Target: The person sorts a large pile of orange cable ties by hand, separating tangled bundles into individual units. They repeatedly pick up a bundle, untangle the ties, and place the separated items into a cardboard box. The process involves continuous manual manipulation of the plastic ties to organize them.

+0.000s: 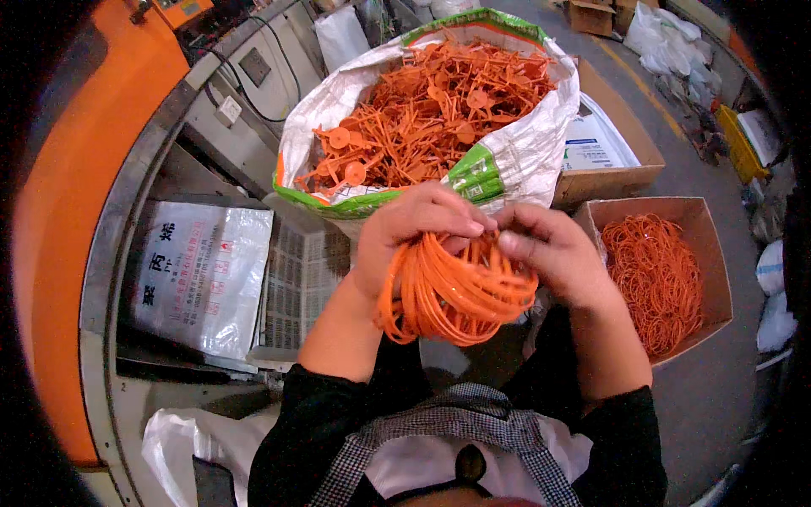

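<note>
A bundle of orange plastic rings point(459, 291) hangs from my two hands above my lap. My left hand point(421, 218) is curled over the upper left of the bundle, its fingers closed around the strands. With thumb and fingertips, my right hand point(545, 244) pinches the top right of the same bundle. The fingertips of both hands nearly meet there, and the exact grip between them is partly hidden. Just beyond my hands stands a woven plastic sack point(526, 152), filled with orange moulded plastic scraps point(443, 108) that include sticks and round discs.
At right, a cardboard box point(716, 279) holds many orange rings point(652, 279). Behind it another carton point(627, 180) contains a printed sack point(599, 139). A printed plastic bag point(203, 279) lies beside a grey plastic crate point(304, 285) at left. An orange machine panel point(60, 253) borders the left side.
</note>
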